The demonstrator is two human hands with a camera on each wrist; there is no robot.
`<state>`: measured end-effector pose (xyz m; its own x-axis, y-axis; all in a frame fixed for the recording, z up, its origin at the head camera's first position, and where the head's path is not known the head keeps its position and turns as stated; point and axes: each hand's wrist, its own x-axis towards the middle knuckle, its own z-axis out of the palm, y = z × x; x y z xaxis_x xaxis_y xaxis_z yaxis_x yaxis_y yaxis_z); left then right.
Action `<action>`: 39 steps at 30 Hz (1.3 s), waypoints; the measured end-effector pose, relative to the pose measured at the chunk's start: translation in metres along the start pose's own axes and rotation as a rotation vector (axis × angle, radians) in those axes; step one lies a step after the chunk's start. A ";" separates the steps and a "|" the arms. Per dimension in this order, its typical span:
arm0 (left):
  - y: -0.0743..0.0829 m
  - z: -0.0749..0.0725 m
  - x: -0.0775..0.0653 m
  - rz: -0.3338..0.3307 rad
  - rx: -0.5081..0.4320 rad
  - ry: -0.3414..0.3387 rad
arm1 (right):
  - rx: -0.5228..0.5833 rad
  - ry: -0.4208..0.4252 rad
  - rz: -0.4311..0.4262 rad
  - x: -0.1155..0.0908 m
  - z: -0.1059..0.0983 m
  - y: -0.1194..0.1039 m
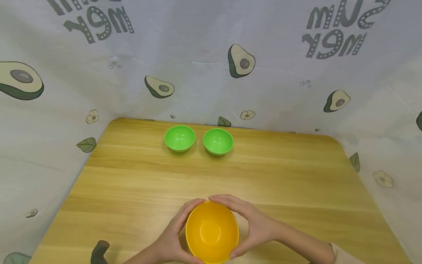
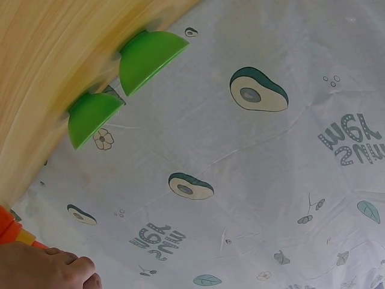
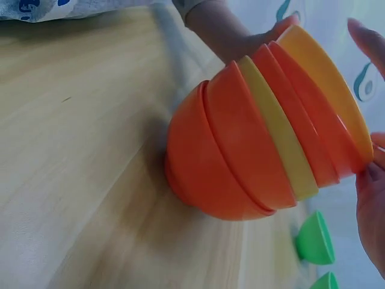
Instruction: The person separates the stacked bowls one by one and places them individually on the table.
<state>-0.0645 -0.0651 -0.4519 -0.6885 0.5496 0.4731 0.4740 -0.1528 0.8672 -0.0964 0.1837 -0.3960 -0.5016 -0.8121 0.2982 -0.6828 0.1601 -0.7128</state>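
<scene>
My stack of bowls (image 1: 212, 232) sits on the bench (image 1: 132, 190) near me; two bowls (image 1: 179, 138) stand side by side behind it.

The stack of bowls (image 3: 264, 126) in the hands is orange and yellow. Far past it sit two green bowls (image 1: 179, 138). The cloth (image 1: 204, 55) has avocado pictures.

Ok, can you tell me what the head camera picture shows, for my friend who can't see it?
Two hands, the left hand and right hand, cup a yellow bowl at the near edge of a wooden table. Two green bowls sit side by side at the far edge, before an avocado-print cloth.
</scene>
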 end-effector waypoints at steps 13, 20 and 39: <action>-0.004 0.002 -0.002 0.023 0.042 0.014 | -0.098 -0.072 0.033 0.001 0.006 -0.006; -0.005 0.004 -0.001 0.036 0.038 0.031 | -0.077 -0.061 0.004 0.001 0.008 -0.002; -0.008 0.006 -0.001 0.030 0.053 0.027 | -0.028 0.002 -0.058 -0.002 0.014 0.007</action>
<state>-0.0647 -0.0594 -0.4602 -0.6881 0.5227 0.5033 0.5222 -0.1248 0.8437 -0.0926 0.1782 -0.4102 -0.4613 -0.8196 0.3397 -0.7255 0.1281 -0.6762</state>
